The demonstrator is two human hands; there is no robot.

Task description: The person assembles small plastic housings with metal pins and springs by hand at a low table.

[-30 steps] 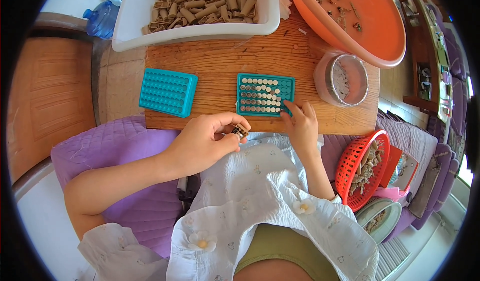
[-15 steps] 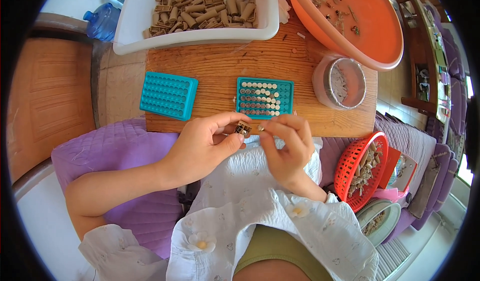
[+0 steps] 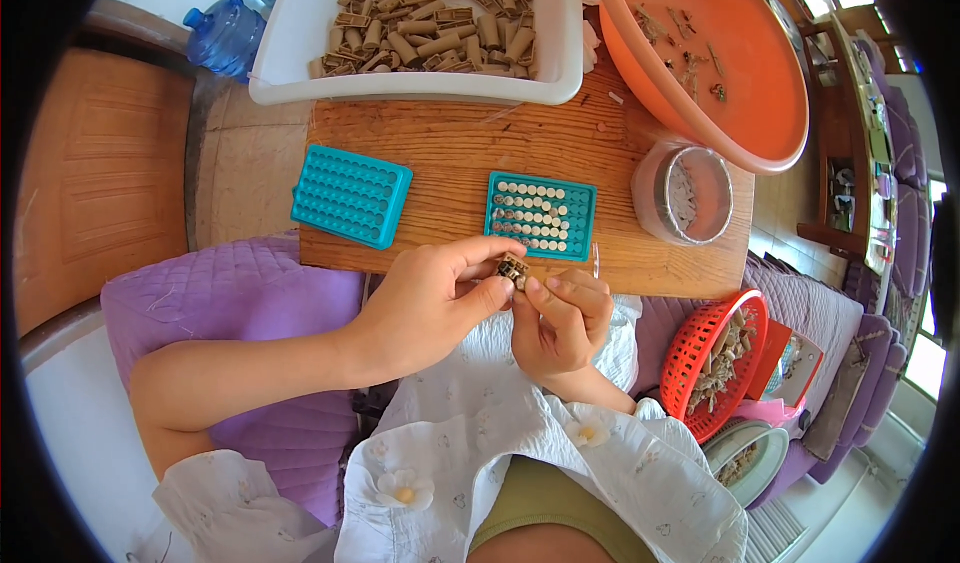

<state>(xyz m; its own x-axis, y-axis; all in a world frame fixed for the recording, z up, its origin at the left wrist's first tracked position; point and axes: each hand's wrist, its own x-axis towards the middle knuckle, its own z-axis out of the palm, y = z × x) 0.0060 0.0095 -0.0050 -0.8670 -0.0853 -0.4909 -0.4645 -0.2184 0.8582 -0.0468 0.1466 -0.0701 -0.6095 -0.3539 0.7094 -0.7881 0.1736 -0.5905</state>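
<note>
My left hand (image 3: 440,288) pinches a small tan plastic casing (image 3: 513,267) between thumb and fingers, its open side with dark and brassy inner parts facing up. My right hand (image 3: 565,323) is closed, thumb and forefinger pressed to the casing's near right edge. A small pale, round button cell is in those right fingertips, mostly hidden by them. Just beyond the hands lies a teal tray (image 3: 591,225) with rows of round button cells (image 3: 530,203), some pale and some silvery; its right-hand pockets hold none.
Left on the wooden table (image 3: 450,143) is another teal tray (image 3: 350,195). A white bin (image 3: 420,88) of tan casings, an orange basin (image 3: 745,93) and a clear tub (image 3: 655,193) stand farther off. A red basket (image 3: 690,358) with tan pieces sits at the right.
My right hand has brought the small button cell against the casing; before, there was a gap between them. The view has shifted, so the table appears slightly lower and farther right.
</note>
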